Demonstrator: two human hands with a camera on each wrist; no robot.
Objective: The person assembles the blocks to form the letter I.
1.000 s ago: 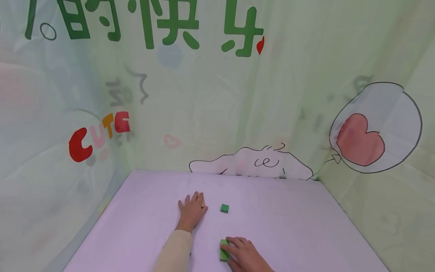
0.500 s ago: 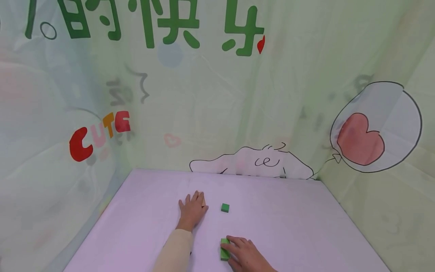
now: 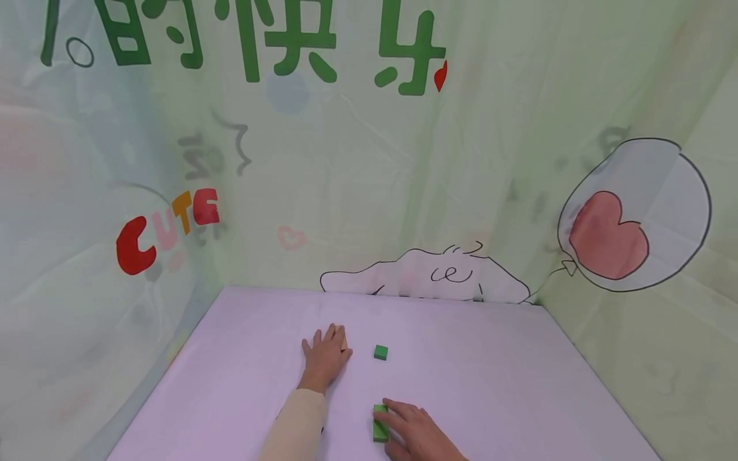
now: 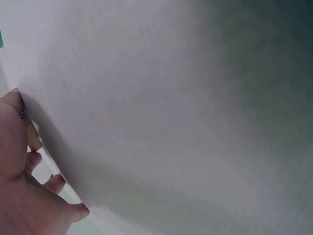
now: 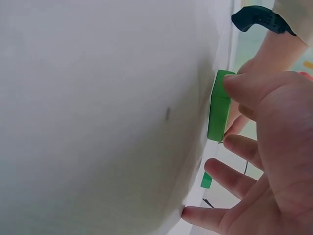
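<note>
My left hand (image 3: 325, 358) lies toward the back of the table, fingers spread. It grips a pale wooden block (image 3: 344, 340) between thumb and forefinger; most of that block is hidden under the fingers, and a dark mark shows near its end in the left wrist view. Nearer the front, my right hand (image 3: 416, 430) holds a long green block (image 3: 380, 432) by its ends, one finger lying across the top. A thin line crosses this block (image 5: 219, 112) in the right wrist view. A small green cube (image 3: 381, 352) stands alone to the right of my left hand.
The table (image 3: 490, 371) has a pale lilac cover. Printed cloth walls (image 3: 357, 173) enclose it at the back and both sides. A dark band (image 5: 261, 18) circles the left wrist in the right wrist view.
</note>
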